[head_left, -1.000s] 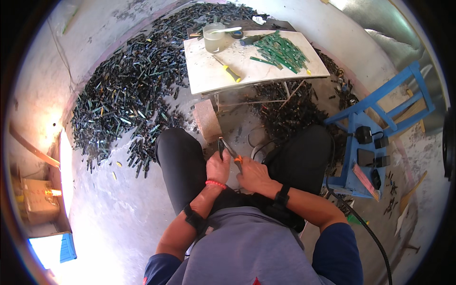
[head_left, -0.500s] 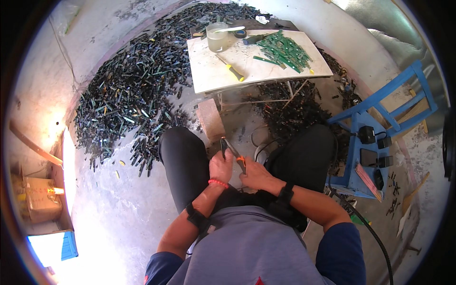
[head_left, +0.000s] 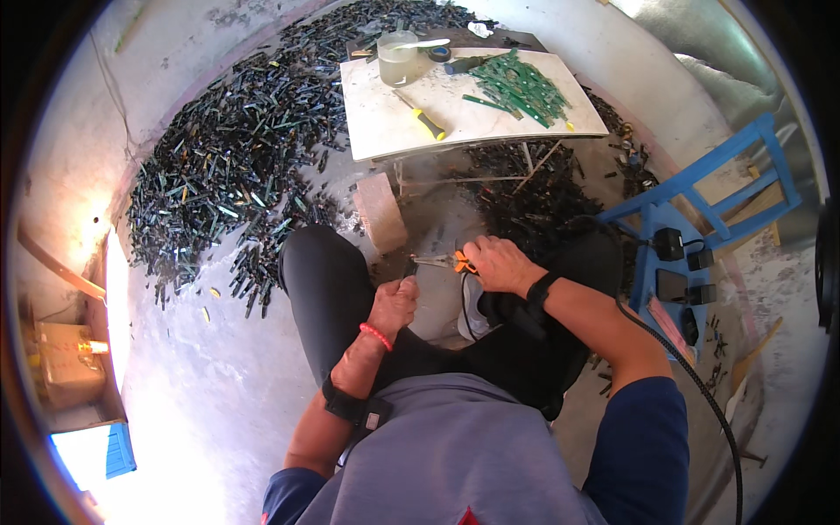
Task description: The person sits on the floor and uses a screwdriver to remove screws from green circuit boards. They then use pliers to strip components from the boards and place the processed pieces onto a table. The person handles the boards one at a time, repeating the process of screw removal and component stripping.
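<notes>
My left hand (head_left: 395, 302) is closed around a narrow dark strip (head_left: 410, 268), with one end sticking up past the fingers. From the right, my right hand (head_left: 504, 262) grips orange-handled long-nose pliers (head_left: 457, 261). The pliers lie almost level, their jaws pointing left at the top end of the strip. Whether the jaws are clamped on it is too small to tell. Both hands are above the floor between my knees, and a pinkish brick-like block (head_left: 381, 215) stands just beyond them.
A low white-topped table (head_left: 372, 131) ahead carries a jar of cloudy liquid (head_left: 398, 66), a yellow-handled screwdriver (head_left: 429, 125) and a heap of green strips (head_left: 525, 87). Dark strips (head_left: 219, 175) cover the floor at left. A blue chair (head_left: 646, 271) holding black adapters stands right.
My right hand has moved up and right, swinging the pliers from steep to nearly level. My left hand has shifted slightly down and left with the dark strip. The view has moved a little.
</notes>
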{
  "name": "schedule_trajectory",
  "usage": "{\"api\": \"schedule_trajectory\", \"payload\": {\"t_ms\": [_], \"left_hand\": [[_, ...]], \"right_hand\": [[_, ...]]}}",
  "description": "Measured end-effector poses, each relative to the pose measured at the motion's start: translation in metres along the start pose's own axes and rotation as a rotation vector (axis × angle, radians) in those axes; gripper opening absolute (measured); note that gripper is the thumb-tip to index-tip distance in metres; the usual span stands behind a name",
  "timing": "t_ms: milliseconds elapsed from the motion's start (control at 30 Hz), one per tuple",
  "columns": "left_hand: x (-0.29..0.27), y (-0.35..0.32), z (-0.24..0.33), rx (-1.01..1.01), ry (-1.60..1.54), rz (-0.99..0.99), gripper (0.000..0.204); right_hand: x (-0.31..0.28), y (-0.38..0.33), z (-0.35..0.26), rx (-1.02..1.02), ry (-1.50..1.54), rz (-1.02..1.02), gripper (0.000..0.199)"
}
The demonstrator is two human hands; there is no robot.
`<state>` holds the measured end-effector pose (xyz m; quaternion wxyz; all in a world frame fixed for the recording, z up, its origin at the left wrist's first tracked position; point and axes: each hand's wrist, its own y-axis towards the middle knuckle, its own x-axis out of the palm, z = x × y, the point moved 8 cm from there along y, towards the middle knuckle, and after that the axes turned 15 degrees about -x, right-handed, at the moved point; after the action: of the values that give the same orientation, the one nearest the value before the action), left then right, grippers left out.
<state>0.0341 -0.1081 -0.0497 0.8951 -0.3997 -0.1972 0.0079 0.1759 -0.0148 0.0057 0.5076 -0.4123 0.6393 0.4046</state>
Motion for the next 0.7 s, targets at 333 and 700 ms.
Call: {"api": "schedule_trajectory", "payload": {"t_ms": [333,700], "left_hand": [[0.001,0.006,-0.005,-0.056,-0.130,-0.164,0.031],[-0.005,0.009,0.008,0.119,-0.137,-0.016,0.030]], "right_hand": [[0.021,-0.014,-0.022,0.208,0.527,-0.104,0.026],[0.017,-0.018,-0.049,0.290,0.971,0.121,0.022]]}}
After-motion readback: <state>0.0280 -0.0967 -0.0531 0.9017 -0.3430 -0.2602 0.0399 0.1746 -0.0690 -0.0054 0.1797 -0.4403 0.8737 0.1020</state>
